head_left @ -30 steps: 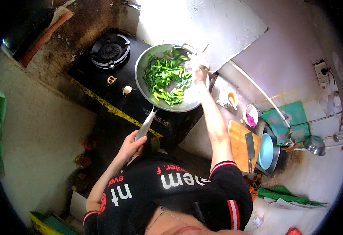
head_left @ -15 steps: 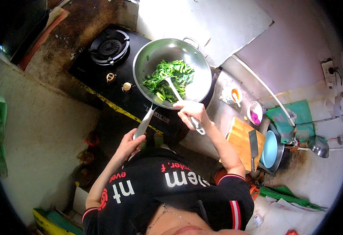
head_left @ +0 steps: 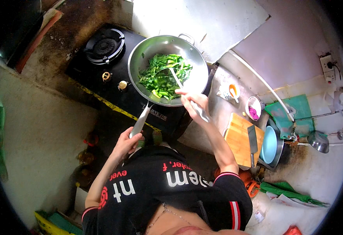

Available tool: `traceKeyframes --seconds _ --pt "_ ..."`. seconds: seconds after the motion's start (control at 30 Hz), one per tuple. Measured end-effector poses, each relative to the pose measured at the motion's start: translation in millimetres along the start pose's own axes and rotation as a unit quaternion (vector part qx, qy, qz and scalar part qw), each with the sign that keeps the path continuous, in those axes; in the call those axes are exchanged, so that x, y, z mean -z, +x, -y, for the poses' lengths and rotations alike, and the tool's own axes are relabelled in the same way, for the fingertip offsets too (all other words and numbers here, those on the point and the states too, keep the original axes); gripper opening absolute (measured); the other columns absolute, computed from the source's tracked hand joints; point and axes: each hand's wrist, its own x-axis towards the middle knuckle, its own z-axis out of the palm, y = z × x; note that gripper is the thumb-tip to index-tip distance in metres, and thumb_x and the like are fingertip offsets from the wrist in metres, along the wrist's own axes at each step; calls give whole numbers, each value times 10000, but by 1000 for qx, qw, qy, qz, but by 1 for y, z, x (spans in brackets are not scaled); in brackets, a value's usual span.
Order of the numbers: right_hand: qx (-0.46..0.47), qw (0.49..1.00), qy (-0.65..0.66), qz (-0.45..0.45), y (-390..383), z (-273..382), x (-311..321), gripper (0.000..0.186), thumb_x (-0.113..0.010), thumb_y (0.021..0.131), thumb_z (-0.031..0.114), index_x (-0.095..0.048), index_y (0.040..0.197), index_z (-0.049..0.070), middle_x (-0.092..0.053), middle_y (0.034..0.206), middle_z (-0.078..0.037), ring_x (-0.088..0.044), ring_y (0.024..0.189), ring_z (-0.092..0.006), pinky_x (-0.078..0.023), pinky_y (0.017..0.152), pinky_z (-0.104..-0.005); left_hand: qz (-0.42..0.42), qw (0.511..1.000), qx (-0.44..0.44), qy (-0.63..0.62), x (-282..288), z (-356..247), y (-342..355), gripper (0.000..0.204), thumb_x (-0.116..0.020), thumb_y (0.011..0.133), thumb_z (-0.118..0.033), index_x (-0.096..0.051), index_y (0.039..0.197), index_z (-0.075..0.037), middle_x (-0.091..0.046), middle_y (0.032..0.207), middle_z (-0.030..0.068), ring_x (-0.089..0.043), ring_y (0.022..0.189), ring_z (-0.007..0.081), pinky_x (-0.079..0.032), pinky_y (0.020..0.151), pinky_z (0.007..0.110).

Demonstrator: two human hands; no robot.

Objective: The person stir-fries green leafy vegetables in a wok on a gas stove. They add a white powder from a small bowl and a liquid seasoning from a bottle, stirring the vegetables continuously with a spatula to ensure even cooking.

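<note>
A wide steel wok (head_left: pixel 197 66) stands on the right side of the black gas stove, its long handle pointing toward me. My left hand (head_left: pixel 127 143) is closed round the end of that handle. In my right hand (head_left: pixel 195 103) is the shaft of a metal spatula (head_left: pixel 175 76), gripped above the wok's near right rim. The spatula's blade is down among the chopped leafy greens (head_left: pixel 159 78), which lie heaped in the middle and left of the wok and partly hide it.
On the left is a bare burner (head_left: pixel 105 46) with two knobs before it. To the right are a bowl with an orange spoon (head_left: pixel 234 91), a bowl with something purple (head_left: pixel 253 109), a cutting board (head_left: pixel 238 141) bearing a cleaver (head_left: pixel 253 141), and a blue basin (head_left: pixel 269 145).
My right hand has shifted slightly, and the spatula now sits deeper in the greens, which have been moved about. The left hand keeps its hold on the handle. The whole view has moved a little.
</note>
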Motion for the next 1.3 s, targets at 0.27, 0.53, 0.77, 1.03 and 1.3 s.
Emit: traceKeyframes --seconds 0.27,0.53,0.77,1.03,1.3 --pt "19 998 -64 -21 -7 -36 -10 105 -632 785 16 -581 695 6 -683 792 -162 -651 627 -232 -525 584 -311 -1 999 -2 33 2 -1 5 300 -617 930 -241 -529 1153 -60 -428 604 -43 -393 461 29 -282 367 189" --pt "102 991 -77 32 -52 -36 4 119 -714 733 39 -604 776 61 -685 970 -125 -658 749 -271 -546 660 -339 -5 999 0 39 8 0 7 319 -620 924 -246 -535 1171 -62 -425 598 -47 -386 464 30 -272 382 188" --pt "-25 989 -146 15 -84 -20 38 345 -536 880 39 -603 1215 82 -665 1023 -160 -680 850 -273 -573 717 -359 15 998 15 63 7 -13 1 295 -615 922 -234 -531 1129 -41 -461 608 -28 -424 467 55 -314 394 195" --pt "-341 856 -364 133 -68 21 -14 562 -515 855 140 -334 1380 55 -591 998 -276 -639 809 -439 -498 733 -538 65 987 45 138 19 -13 46 297 -631 920 -289 -451 953 -55 -512 570 15 -478 383 119 -389 319 271" --pt "-375 906 -191 -32 -106 30 -38 233 -435 1004 275 -475 1114 73 -634 781 -250 -620 745 -455 -481 619 -524 127 989 29 72 19 -11 49 301 -603 931 -277 -450 968 -20 -477 526 29 -455 345 143 -373 316 279"
